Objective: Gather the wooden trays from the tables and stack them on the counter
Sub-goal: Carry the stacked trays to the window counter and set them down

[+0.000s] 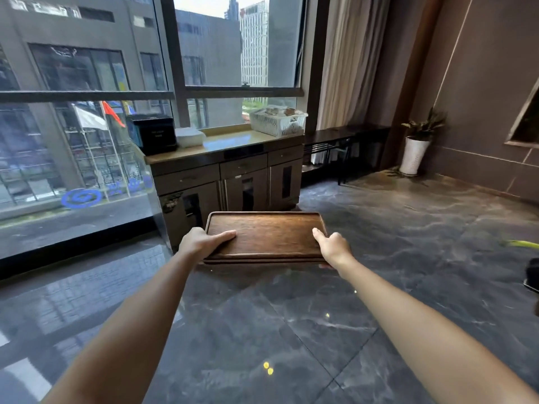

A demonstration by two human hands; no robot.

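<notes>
I hold a small stack of dark wooden trays (267,234) flat in front of me, above the grey floor. My left hand (202,243) grips the stack's left end with the thumb on top. My right hand (332,246) grips the right end the same way. Two tray edges show at the near side of the stack. Beyond the trays stands the counter (230,142), a light-topped cabinet under the window, some way ahead of me.
On the counter sit a black box (154,134), a white folded item (189,137) and a white basket (278,119) with things in it. A dark low bench (344,134) and a potted plant (415,144) stand right of it. Glass wall on the left.
</notes>
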